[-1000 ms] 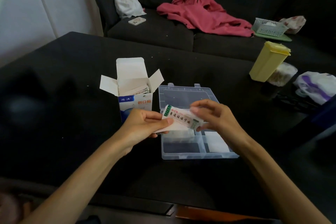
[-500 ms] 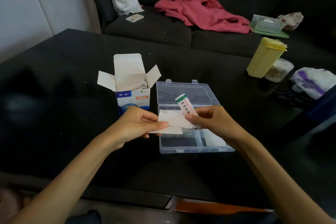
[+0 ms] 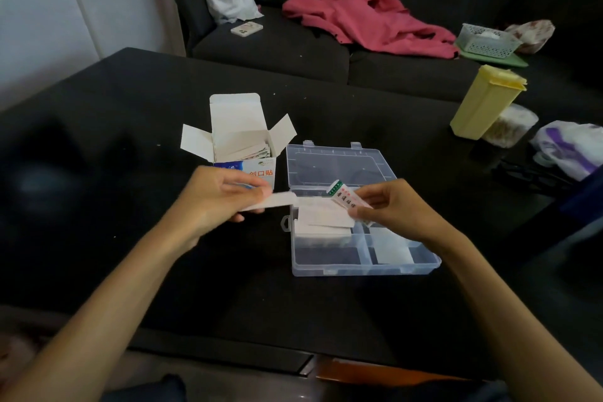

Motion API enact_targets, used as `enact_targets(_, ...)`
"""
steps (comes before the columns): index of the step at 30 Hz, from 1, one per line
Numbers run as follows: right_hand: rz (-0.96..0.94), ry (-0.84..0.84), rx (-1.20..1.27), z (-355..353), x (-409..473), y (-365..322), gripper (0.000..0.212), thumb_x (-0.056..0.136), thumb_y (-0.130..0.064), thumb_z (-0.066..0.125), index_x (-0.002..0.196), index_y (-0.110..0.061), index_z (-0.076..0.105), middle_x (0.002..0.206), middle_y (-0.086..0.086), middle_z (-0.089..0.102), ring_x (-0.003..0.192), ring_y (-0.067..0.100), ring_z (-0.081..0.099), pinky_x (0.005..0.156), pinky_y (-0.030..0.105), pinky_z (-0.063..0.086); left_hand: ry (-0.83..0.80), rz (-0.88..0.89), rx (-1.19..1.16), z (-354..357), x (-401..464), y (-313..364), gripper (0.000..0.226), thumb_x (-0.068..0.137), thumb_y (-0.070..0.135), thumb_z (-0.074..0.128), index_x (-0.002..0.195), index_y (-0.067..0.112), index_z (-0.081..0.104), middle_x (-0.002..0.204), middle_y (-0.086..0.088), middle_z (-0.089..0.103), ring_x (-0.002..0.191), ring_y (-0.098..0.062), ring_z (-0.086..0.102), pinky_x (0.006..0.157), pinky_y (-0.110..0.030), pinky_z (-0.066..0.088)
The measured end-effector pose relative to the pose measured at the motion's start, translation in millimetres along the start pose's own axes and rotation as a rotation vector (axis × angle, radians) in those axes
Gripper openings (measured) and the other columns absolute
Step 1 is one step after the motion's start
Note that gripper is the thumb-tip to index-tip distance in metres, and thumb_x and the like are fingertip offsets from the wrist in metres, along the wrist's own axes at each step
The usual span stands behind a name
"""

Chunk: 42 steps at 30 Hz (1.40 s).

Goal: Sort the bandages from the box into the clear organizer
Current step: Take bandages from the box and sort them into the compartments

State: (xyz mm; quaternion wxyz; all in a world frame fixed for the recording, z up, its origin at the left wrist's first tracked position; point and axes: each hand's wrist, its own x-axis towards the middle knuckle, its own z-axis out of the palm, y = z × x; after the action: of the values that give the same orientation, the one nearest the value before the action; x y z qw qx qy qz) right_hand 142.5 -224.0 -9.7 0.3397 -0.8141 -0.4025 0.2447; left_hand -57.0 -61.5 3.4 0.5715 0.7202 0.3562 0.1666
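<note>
Clear plastic organizer (image 3: pixel 359 258) lies open on the desk (image 3: pixel 130 254) beside the box (image 3: pixel 243 153), and you are mid-sort: left hand (image 3: pixel 218 197) pinching plain bandages (image 3: pixel 270 200), right hand (image 3: pixel 388 206) pinching a printed bandage (image 3: pixel 344 196) over the compartments, so lower each into its matching section.

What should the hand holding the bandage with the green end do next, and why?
Probably the right hand should lower the printed white bandage with the green end into a compartment of the clear plastic organizer. It pinches that bandage right above the open organizer, where white bandages already lie.
</note>
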Motion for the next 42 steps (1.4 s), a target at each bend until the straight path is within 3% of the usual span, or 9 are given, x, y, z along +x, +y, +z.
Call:
enact_targets(5, -0.078, -0.058, -0.129, 9, 1, -6, 0.024, 0.086, -0.021, 0.065, 0.108, -0.011, 0.069, 0.117, 0.002, 0.064, 0.071, 0.004, 0.059, 0.058, 0.011, 0.052, 0.096, 0.129, -0.003, 10, -4, -5, 0.009, 0.081, 0.018, 0.072, 0.089, 0.023, 0.072, 0.08, 0.008, 0.071, 0.07, 0.0, 0.068, 0.051, -0.013, 0.051)
enact_targets(11, -0.153, -0.078, -0.344, 17, 4, -7, 0.029, 0.094, -0.029, 0.052, 0.115, -0.015, 0.066, 0.119, 0.003, 0.056, 0.092, 0.008, 0.045, 0.062, 0.013, 0.04, 0.08, 0.109, -0.002, 13, 0, -7, 0.016, 0.083, 0.013, 0.069, 0.095, 0.022, 0.071, 0.089, 0.013, 0.064, 0.086, -0.006, 0.061, 0.056, -0.014, 0.054)
enact_targets(15, -0.119, -0.117, -0.292, 16, 4, -6, 0.031, 0.096, -0.026, 0.047, 0.118, -0.013, 0.063, 0.117, 0.004, 0.054, 0.093, 0.012, 0.048, 0.066, 0.016, 0.045, 0.042, 0.12, 0.006, 12, 3, -9, 0.02, 0.087, 0.009, 0.064, 0.096, 0.026, 0.069, 0.096, 0.013, 0.063, 0.092, -0.002, 0.057, 0.059, -0.013, 0.051)
enact_targets(18, -0.078, -0.134, -0.129, 6, 1, -5, 0.029, 0.096, -0.028, 0.048, 0.114, -0.015, 0.066, 0.105, -0.005, 0.057, 0.082, 0.01, 0.054, 0.059, 0.014, 0.048, 0.036, 0.175, 0.07, 15, 5, -10, 0.021, 0.088, 0.012, 0.063, 0.101, 0.028, 0.069, 0.097, 0.019, 0.062, 0.092, 0.007, 0.053, 0.075, -0.012, 0.043)
enact_targets(23, -0.054, 0.196, 0.14, -13, -7, -1, 0.016, 0.088, -0.025, 0.06, 0.1, -0.02, 0.07, 0.085, -0.013, 0.06, 0.074, 0.009, 0.059, 0.053, 0.008, 0.046, -0.082, 0.261, 0.24, 42, 6, -13, 0.02, 0.088, 0.023, 0.064, 0.105, 0.033, 0.067, 0.099, 0.021, 0.067, 0.094, 0.009, 0.058, 0.079, -0.011, 0.044)
enact_targets(28, -0.118, 0.297, 0.182, -14, -11, 0, 0.007, 0.078, -0.029, 0.067, 0.085, -0.028, 0.069, 0.083, -0.017, 0.062, 0.075, 0.007, 0.064, 0.058, 0.011, 0.05, -0.037, 0.369, 0.432, 68, 6, -18, 0.017, 0.087, 0.026, 0.065, 0.101, 0.033, 0.07, 0.097, 0.019, 0.07, 0.095, 0.006, 0.06, 0.1, -0.04, 0.044)
enact_targets(32, -0.167, 0.359, 0.113, -11, -10, 2, 0.01, 0.074, -0.033, 0.07, 0.084, -0.028, 0.07, 0.082, -0.014, 0.066, 0.075, 0.007, 0.065, 0.062, 0.018, 0.055, 0.009, 0.403, 0.457, 72, 11, -18, 0.017, 0.087, 0.027, 0.065, 0.102, 0.033, 0.071, 0.099, 0.017, 0.07, 0.089, 0.006, 0.056, 0.098, -0.041, 0.043)
enact_targets(36, -0.273, 0.365, -0.049, -8, -13, 4, 0.015, 0.071, -0.037, 0.069, 0.083, -0.027, 0.071, 0.079, -0.014, 0.066, 0.074, 0.001, 0.06, 0.062, 0.014, 0.051, -0.044, 0.414, 0.562, 75, 10, -19, 0.022, 0.086, 0.029, 0.066, 0.106, 0.036, 0.069, 0.107, 0.017, 0.067, 0.103, -0.003, 0.052, 0.099, -0.034, 0.038)
enact_targets(42, -0.39, 0.26, -0.356, 6, -12, 9, 0.017, 0.082, -0.031, 0.067, 0.098, -0.027, 0.073, 0.099, -0.011, 0.068, 0.094, 0.001, 0.056, 0.085, 0.023, 0.047, 0.112, 0.377, 0.431, 57, 14, -13, 0.019, 0.086, 0.016, 0.065, 0.093, 0.033, 0.07, 0.1, 0.012, 0.067, 0.093, -0.003, 0.058, 0.085, -0.025, 0.051)
